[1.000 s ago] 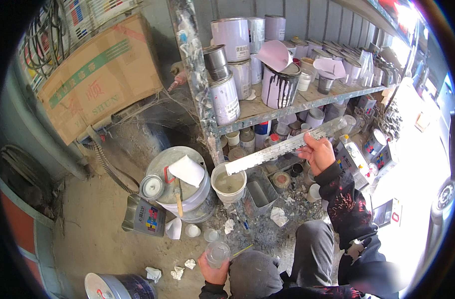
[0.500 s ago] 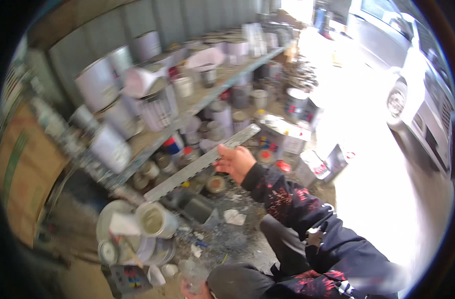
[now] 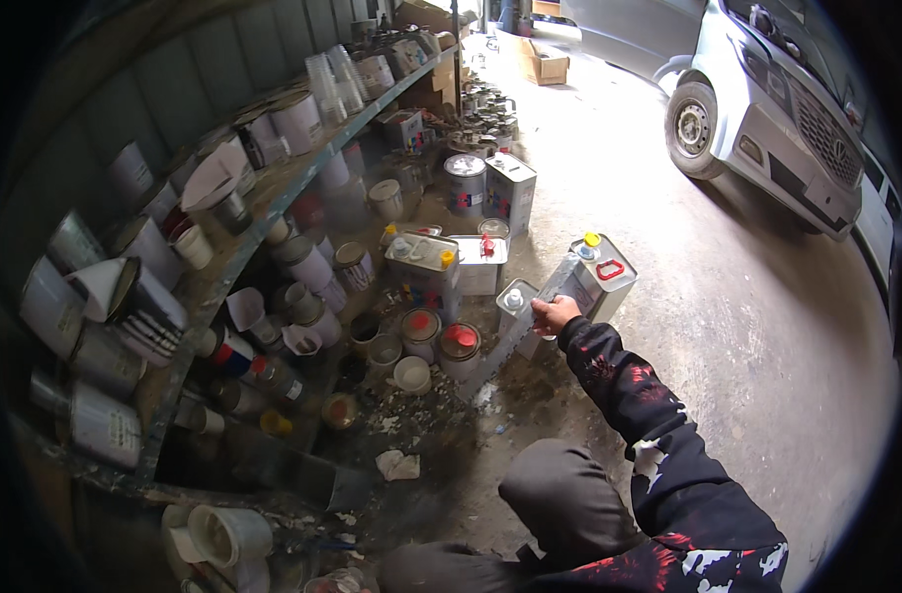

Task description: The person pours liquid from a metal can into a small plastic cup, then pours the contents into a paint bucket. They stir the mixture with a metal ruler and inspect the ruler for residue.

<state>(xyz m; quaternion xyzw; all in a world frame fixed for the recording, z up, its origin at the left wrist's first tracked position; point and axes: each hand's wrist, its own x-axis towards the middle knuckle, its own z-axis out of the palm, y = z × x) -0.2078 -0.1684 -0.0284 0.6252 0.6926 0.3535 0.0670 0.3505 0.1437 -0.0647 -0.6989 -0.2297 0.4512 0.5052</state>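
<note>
My right hand (image 3: 555, 315), reaching forward, is closed around a long flat grey ruler (image 3: 498, 359). The ruler slants down and to the left, its lower end above the stained floor. Just beyond the hand stands a rectangular metal can (image 3: 614, 292) with a yellow cap and a red handle. A smaller can (image 3: 515, 296) with a pale cap is right beside the ruler. Low at the bottom edge, my left hand (image 3: 324, 585) is mostly cut off, its fingers around a clear plastic cup (image 3: 348, 576).
A long shelf (image 3: 263, 212) crowded with paint cans runs along the left wall. Several round cans with red-stained lids (image 3: 460, 338) and square tins (image 3: 426, 262) stand on the floor. White buckets (image 3: 230, 534) sit lower left. A silver van (image 3: 757, 119) is parked at right.
My view has swung right and forward. My right hand has carried the ruler from near the shelf to the rectangular cans, and the ruler now tilts more steeply. The left hand still holds the cup.
</note>
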